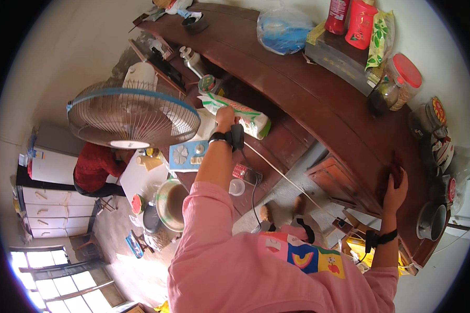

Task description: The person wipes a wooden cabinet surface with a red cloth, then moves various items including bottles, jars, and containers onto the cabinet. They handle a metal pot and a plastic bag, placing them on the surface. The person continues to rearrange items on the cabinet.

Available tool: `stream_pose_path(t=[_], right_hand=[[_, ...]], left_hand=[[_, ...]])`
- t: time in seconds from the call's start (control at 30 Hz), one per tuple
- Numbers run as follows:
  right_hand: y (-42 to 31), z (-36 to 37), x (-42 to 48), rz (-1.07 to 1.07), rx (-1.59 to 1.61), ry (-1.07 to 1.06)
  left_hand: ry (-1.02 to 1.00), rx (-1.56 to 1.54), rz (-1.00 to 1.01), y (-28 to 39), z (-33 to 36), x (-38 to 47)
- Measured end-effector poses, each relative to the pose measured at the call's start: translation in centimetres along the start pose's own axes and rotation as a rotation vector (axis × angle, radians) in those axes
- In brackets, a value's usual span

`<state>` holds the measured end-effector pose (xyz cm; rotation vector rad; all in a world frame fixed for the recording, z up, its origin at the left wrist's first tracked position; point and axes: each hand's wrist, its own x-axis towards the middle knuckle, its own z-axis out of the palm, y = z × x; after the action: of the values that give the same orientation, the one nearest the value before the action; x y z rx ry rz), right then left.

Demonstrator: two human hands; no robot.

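Note:
My left hand [226,118] is closed on the near side of a long plastic package [254,119] with green and red print, which lies on the inner shelf of a dark red wooden cabinet. Farther right, my right hand [395,191] holds a dark red cloth [394,174] against the cabinet top [321,101]. Behind the package stand a round-lidded jar [207,83] and a metal flask [192,62]. A blue box [187,155] and a clear plastic cup [237,187] are near my left forearm.
A standing fan [133,115] is close on the left. A person in red [98,168] sits beyond it beside a table. Jars, red bottles [360,25], a bagged blue item [284,31] and a metal pot [431,221] line the cabinet's back. A white cable [282,175] hangs across the front.

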<state>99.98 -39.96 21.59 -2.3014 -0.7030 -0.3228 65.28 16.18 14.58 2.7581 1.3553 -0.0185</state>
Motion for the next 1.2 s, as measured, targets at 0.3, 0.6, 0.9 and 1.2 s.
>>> stream_pose_path(t=[0.3,0.6,0.9,1.2], right_hand=[[-1.3,-0.5,0.1,0.014,-0.024,0.004],[-1.7,-0.7,0.1,-0.017,-0.024,0.014],[-1.9,-0.7,0.0,0.000,-0.021,0.012],[-2.3,-1.0,0.1,0.008,-0.013,0.008]], left_hand=[[0.239,-0.608,-0.145,3.2,-2.1,-4.3],[0.576,-0.472,0.214,13.9,-19.3,-11.7],[0.842,-0.349,0.595,22.0,-24.1,-4.6],[0.082,-1.657,0.014,30.8,-20.8,6.0]])
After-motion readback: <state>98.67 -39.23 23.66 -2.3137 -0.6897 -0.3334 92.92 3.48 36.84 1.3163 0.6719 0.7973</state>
